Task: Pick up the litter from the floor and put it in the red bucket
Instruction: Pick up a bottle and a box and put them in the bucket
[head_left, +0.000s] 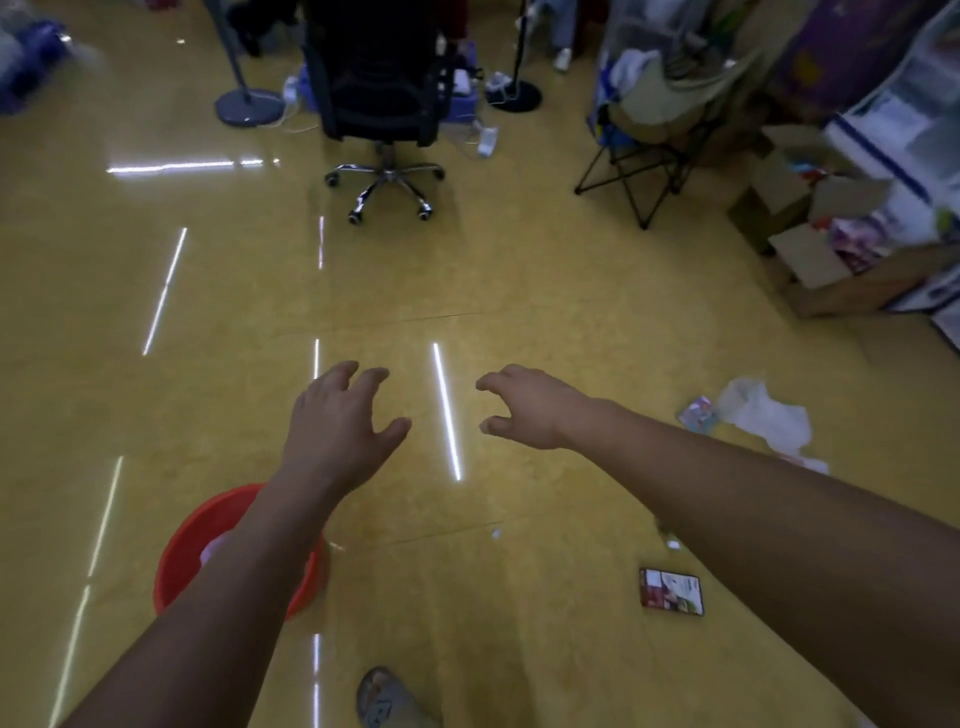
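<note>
Red plastic was seen low on the left: the red bucket (179, 548) was stood on the yellow floor (519, 291), partly covered by the left forearm, with something white lying inside it. The litter was scattered well apart from it, over on the right. One crumpled white bag (769, 415) was counted, with one small colourful wrapper (698, 413) just beside it. One flat printed packet (671, 592) lay nearer the camera, and two tiny white scraps (496, 533) lay between the packet and the bucket.

The left hand (337, 426) was stretched forward above the floor, back upward, fingers spread and loosely bent, nothing gripped. The right hand (530, 410) was held out beside it, fingers curved downward, thumb kept apart from them, and it was empty too. Both forearms were bare and extended, and the two hands were kept apart.

Further out, one black office chair (384, 104) on castors was seen at top centre, and one folding chair (660, 130) heaped with cloth to its right. Open cardboard boxes (810, 249) were piled at the right edge, their number not to be told. One sandalled foot (387, 701) was caught at the bottom edge.
</note>
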